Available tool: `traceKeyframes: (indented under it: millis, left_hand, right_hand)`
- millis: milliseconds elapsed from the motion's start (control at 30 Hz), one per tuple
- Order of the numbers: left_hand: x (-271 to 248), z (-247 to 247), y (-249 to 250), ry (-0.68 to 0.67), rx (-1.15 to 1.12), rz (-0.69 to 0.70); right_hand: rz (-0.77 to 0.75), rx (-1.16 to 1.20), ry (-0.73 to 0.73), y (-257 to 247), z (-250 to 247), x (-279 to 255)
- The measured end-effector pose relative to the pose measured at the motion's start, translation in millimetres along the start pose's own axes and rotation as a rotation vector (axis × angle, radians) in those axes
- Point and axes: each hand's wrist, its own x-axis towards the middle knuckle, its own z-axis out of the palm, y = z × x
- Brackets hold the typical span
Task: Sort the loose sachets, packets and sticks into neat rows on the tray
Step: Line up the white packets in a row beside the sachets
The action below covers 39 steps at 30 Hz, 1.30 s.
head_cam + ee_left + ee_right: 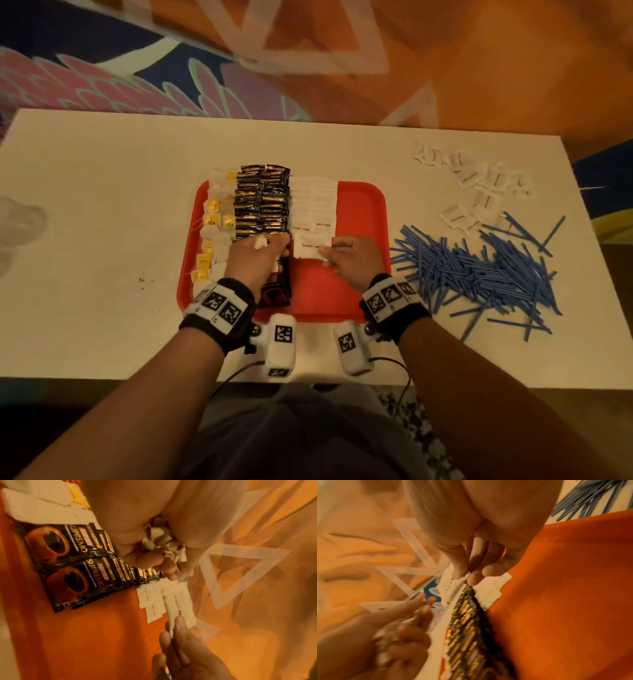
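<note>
Both forearms reach forward side by side, palms down. The left hand point(257, 255) is curled into a loose fist; the right hand point(349, 260) pinches with thumb and fingertips point(473, 579).

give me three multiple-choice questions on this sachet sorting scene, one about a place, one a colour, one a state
1. Where do the loose sticks lie?
A. on the table right of the tray
B. in a cup
C. on the tray

2. What colour is the tray?
A. green
B. red
C. white

3. What is the right hand doing?
A. resting flat and empty
B. gripping sticks
C. pinching a brown sugar sachet

Answers: 1 A, the blue pile sits on the tabletop beside the tray. 2 B, its bare floor and rim are red. 3 C, thumb and fingertips pinch the sachet's edge at the near end of the white row.
</note>
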Motion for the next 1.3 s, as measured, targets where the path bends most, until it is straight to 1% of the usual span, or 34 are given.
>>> traceKeyframes:
  millis: [67,167,400,533,667,733,800,900,967,1033,1100,1300]
  left_hand:
    - [5,-6,-3,0.009,0.000,-0.030]
    - [11,-17,-10,0.004,0.011,-0.054]
    - [20,-40,-17,-0.010,0.031,-0.064]
    - [25,-49,-17,-0.017,0.025,-0.069]
    - [28,-53,-16,-0.032,0.013,-0.081]
    - [29,-55,-15,-0.038,0.008,-0.094]
    - [30,-57,-16,-0.041,0.007,-0.100]
    - [32,-61,-19,-0.052,0.022,-0.097]
    - [33,-64,-20,-0.061,0.025,-0.097]
    - [33,-66,-21,-0.065,0.020,-0.098]
    - [34,-67,-21,-0.069,0.014,-0.105]
    - [33,-66,-18,-0.128,-0.053,-0.154]
  right_hand:
    - [0.025,-0.105,0.034,7,-4,16]
    - [0.065,-0.177,0.076,14,-6,37]
    - [0.114,-0.249,0.138,15,7,77]
    - [0.133,-0.361,0.212,19,15,90]
    - [0.118,-0.474,0.265,18,17,90]
    - [0.092,-0.491,0.311,18,17,88]
    - [0.008,-0.521,0.327,18,19,85]
    - [-0.201,-0.638,0.243,15,27,85]
    - [-0.262,-0.708,0.164,13,33,88]
    - [-0.266,-0.747,0.133,15,38,89]
    - [-0.257,-0.754,0.144,18,40,90]
    - [-0.235,-0.691,0.170,17,34,83]
